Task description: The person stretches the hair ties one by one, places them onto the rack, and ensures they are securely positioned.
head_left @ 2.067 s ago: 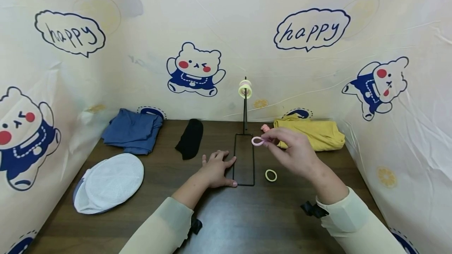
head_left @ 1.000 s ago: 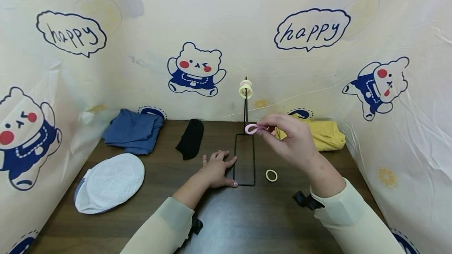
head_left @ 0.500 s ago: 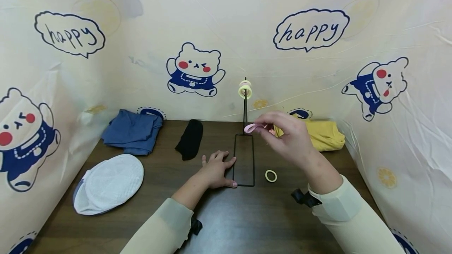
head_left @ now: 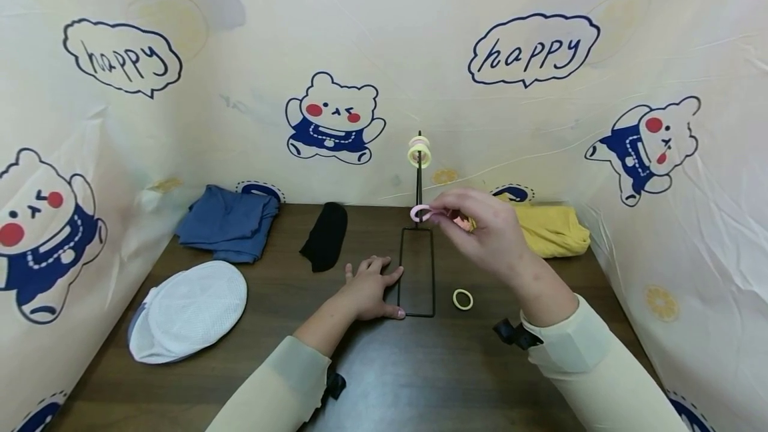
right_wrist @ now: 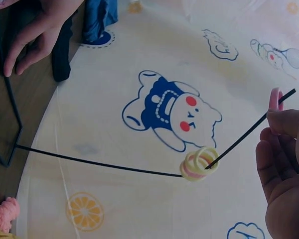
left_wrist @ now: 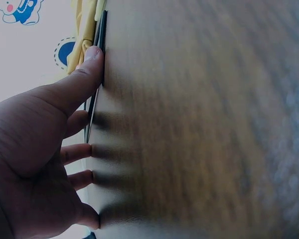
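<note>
Right hand (head_left: pixel 480 232) up over the worktop (head_left: pixel 384 379), pinching a pink hair ring (head_left: pixel 420 213) by its edge, right at the black stand (head_left: pixel 418 245). Left hand (head_left: pixel 369 295) flat, fingers straight, pressing the stand's base. Probably soft, light, stretchy; best held at the rim.

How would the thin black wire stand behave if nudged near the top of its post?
The wire stand looks light and top-heavy: a tall thin post, hair ties near its tip. It would probably flex and tip easily. The left hand presses flat on its base frame, likely to steady it.
</note>
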The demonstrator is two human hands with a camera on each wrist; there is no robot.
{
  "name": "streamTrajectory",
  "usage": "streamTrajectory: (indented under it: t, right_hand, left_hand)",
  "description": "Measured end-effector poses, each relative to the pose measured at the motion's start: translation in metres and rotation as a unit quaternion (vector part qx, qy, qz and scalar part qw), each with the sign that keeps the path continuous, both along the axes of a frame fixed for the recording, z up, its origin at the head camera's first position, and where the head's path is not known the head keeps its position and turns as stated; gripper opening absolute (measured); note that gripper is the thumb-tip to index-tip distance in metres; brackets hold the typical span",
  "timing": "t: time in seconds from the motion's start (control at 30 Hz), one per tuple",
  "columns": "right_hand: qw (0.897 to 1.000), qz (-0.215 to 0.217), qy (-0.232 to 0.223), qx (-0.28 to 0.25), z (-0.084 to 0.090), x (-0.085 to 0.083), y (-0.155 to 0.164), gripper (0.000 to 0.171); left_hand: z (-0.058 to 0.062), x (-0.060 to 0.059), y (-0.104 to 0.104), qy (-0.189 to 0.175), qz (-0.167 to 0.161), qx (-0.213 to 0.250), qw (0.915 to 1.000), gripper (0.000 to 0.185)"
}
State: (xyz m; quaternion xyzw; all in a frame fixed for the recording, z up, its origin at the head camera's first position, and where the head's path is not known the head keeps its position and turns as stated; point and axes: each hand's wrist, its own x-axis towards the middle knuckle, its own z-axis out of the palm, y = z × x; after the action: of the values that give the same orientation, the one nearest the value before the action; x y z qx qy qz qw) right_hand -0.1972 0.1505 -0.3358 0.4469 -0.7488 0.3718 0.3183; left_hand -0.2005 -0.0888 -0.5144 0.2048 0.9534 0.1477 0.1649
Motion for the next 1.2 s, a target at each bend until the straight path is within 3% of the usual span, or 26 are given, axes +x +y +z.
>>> streamTrajectory:
  t: [0.53, 0.9, 1.07, 1.2]
  right_hand:
    - [0.996, -0.068, -0.062, -0.016, -0.012, -0.032, -0.003, 0.012]
    - [0.98, -0.13, -0.136, -0.062, -0.015, -0.056, -0.017, 0.007]
    - [0.971, -0.147, -0.176, -0.07, -0.017, -0.063, -0.02, 0.017]
    - [0.97, -0.131, -0.189, -0.081, -0.02, -0.064, -0.02, 0.03]
  left_hand:
    - [0.0, -0.001, 0.001, 0.004, -0.001, -0.006, 1.0, 0.097]
    - [0.0, 0.0, 0.0, 0.003, -0.001, -0.001, 1.0, 0.097]
    - [0.0, 0.001, 0.0, 0.0, -0.001, 0.003, 1.0, 0.097]
    - [0.002, 0.001, 0.0, 0.001, -0.003, 0.006, 1.0, 0.097]
